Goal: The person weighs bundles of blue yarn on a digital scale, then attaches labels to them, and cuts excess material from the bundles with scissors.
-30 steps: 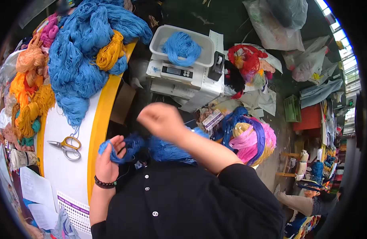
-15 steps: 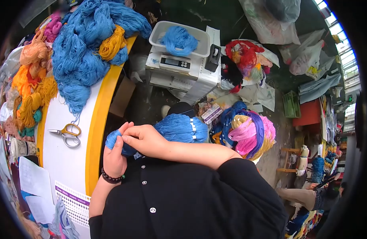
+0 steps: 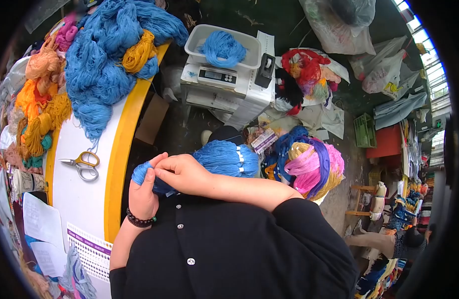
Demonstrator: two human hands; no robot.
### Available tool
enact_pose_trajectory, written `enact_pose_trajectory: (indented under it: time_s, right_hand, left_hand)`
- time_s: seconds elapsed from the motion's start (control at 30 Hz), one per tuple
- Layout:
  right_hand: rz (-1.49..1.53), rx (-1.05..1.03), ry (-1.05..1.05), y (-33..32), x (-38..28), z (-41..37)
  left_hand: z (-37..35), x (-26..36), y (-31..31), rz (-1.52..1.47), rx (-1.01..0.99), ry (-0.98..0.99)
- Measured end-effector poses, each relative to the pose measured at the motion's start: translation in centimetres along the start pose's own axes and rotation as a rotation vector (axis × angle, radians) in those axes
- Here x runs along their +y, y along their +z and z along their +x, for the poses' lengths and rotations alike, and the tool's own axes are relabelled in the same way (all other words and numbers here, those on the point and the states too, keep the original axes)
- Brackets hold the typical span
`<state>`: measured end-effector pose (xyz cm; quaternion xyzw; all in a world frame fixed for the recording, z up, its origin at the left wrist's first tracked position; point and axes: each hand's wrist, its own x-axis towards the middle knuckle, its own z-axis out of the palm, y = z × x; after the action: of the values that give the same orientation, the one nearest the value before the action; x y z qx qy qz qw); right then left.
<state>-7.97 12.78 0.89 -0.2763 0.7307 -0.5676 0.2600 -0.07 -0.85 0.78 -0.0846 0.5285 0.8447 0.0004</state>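
Observation:
Blue thread (image 3: 140,173) is wound in a small band around the fingers of my left hand (image 3: 142,198), which is raised beside the table edge. My right hand (image 3: 183,172) meets it at the fingertips, thumb and forefinger pinched together; any strand between them is too fine to see. Just behind my right wrist lies a thick blue thread bundle (image 3: 222,158) with white ties. To the left, scissors (image 3: 85,164) with a yellow and a grey handle lie on the white table (image 3: 80,199). A big heap of loose blue thread (image 3: 102,60) covers the table's far end.
A white tray (image 3: 189,46) with blue thread sits on a digital scale (image 3: 217,76) ahead. Multicoloured skeins (image 3: 316,167) are piled at right. Orange and yellow skeins (image 3: 37,129) line the far left. A purple-headed punched card (image 3: 90,249) lies near my left arm. Another person (image 3: 394,244) is at far right.
My hands stay almost in place, still together at the wound thread. The view shifts very slightly. At far right the other person has changed posture, and blue yarn shows beside them.

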Motion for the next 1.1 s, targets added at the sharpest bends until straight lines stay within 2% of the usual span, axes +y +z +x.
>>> enact_pose_trajectory:
  time_s: [0.07,0.1,0.17,0.2,0.23,0.27,0.3,0.33,0.37,0.5,0.63,0.7,0.77,0.8,0.83,0.87,0.93,0.97,1.0,1.03,1.07,1.1]
  right_hand:
    - [-0.023,0.03,-0.264,-0.6,0.5,0.5]
    - [-0.001,-0.081,-0.176,-2.0,0.7,0.9]
    - [-0.242,0.107,-0.187,-4.9,2.9,2.6]
    - [-0.403,0.197,-0.118,-7.6,2.2,3.7]
    - [-0.616,0.368,-0.166,-10.1,3.3,5.2]
    - [-0.762,0.6,-0.334,-12.8,5.3,7.0]
    - [-0.868,0.691,-0.361,-15.9,6.3,8.7]
    - [-1.088,0.705,-0.203,-18.0,6.0,9.8]
    - [-1.149,0.718,-0.155,-19.8,6.3,11.0]
    - [-1.417,0.707,-0.145,-23.2,9.6,14.9]
    - [-1.514,0.624,-0.246,-24.1,11.4,16.8]
    - [-1.432,0.621,-0.186,-23.7,7.5,16.6]
    - [-0.503,0.484,-0.032,-24.0,3.0,16.5]
    - [-0.069,0.467,-0.037,-23.3,-0.1,15.8]
    - [0.155,0.383,-0.194,-22.6,-3.5,14.7]
    - [0.262,0.349,-0.252,-21.5,-7.5,13.0]
    - [0.204,0.34,-0.448,-19.0,-14.2,9.0]
    - [0.154,0.387,-0.535,-17.2,-16.7,7.2]
    - [0.103,0.391,-0.584,-15.9,-18.6,5.5]
    - [0.243,0.475,-0.431,-14.2,-20.5,4.6]
    - [-0.021,0.4,-0.667,-13.0,-20.3,2.1]
    - [0.017,0.434,-0.631,-10.6,-20.4,0.6]
  left_hand:
    - [0.2,-0.2,-0.4,-0.033,0.022,0.006]
    - [0.3,-0.2,-0.6,-0.063,0.041,0.014]
    - [0.2,0.3,-0.3,-0.154,0.161,0.02]
    - [0.1,0.4,-0.7,-0.204,0.186,0.016]
    - [0.2,0.1,-1.4,-0.142,0.208,0.029]
    - [0.2,-0.3,-2.5,-0.197,0.185,0.009]
    - [0.1,-0.6,-3.3,-0.251,0.164,-0.012]
    - [0.2,-0.6,-2.8,-0.259,0.251,-0.027]
    - [0.3,-0.6,-2.9,-0.26,0.263,-0.02]
    - [0.7,-0.5,-3.2,-0.299,0.29,-0.076]
    - [0.7,0.0,-3.7,-0.282,0.303,-0.063]
    - [0.6,-0.1,-3.9,-0.294,0.34,-0.082]
    - [0.6,-0.4,-4.5,-0.32,0.342,-0.092]
    - [0.5,-0.5,-4.7,-0.343,0.35,-0.106]
    - [0.3,-0.3,-4.9,-0.348,0.348,-0.106]
    - [0.2,-0.1,-5.1,-0.439,0.282,-0.093]
    - [0.0,0.1,-5.6,-0.564,0.151,-0.074]
    - [-0.1,0.1,-5.8,-0.568,0.149,-0.071]
    - [0.0,0.1,-6.0,-0.621,0.079,-0.088]
    - [0.0,0.1,-6.1,-0.674,0.009,-0.103]
    - [0.0,0.1,-6.3,-0.701,-0.021,-0.129]
    - [0.0,0.1,-6.5,-0.705,-0.082,-0.125]
